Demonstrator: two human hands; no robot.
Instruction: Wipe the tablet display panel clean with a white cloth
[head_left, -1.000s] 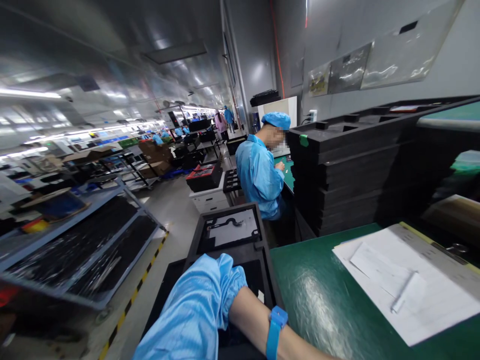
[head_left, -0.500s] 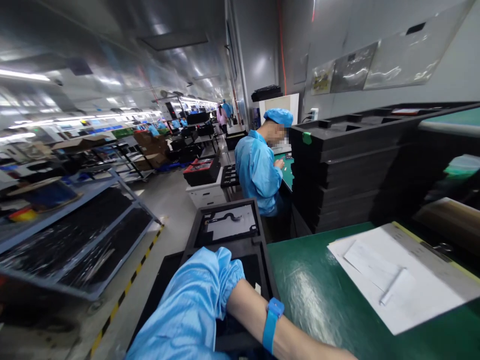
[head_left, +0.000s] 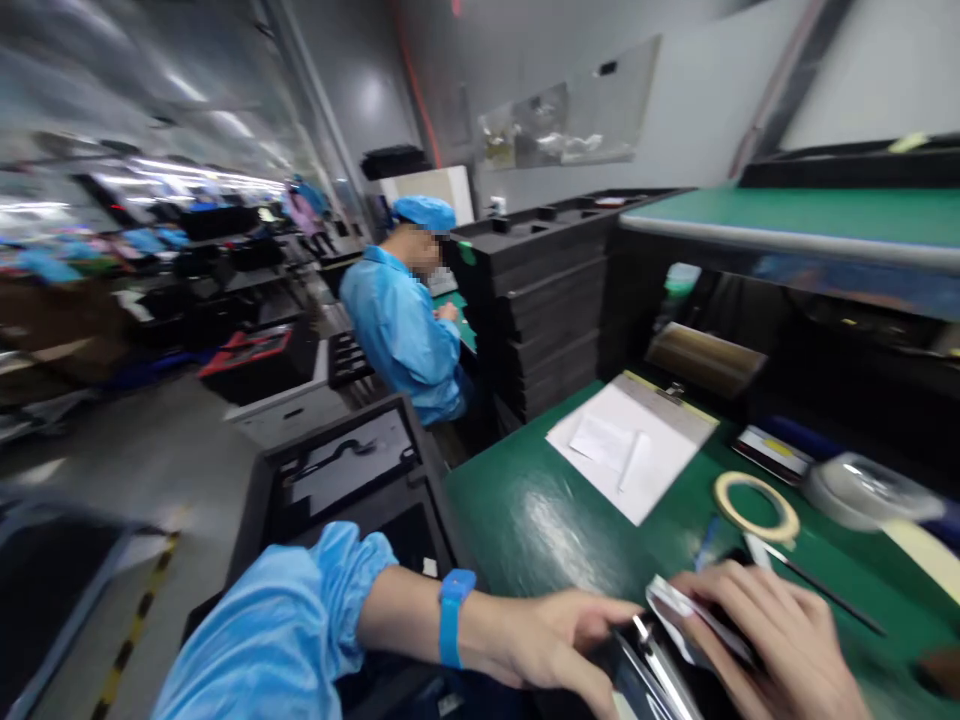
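At the near edge of the green bench (head_left: 540, 500), my left hand (head_left: 559, 640) and right hand (head_left: 772, 640) closed from either side on a thin dark device (head_left: 649, 665), its long axis slanting away between them, fingers curled around its edges.

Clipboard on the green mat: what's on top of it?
On the clipboard lie white sheets, a smaller loose sheet and a white pen. A metal clip pins the top edge. The paper covers most of the board, and motion blur hides any writing.
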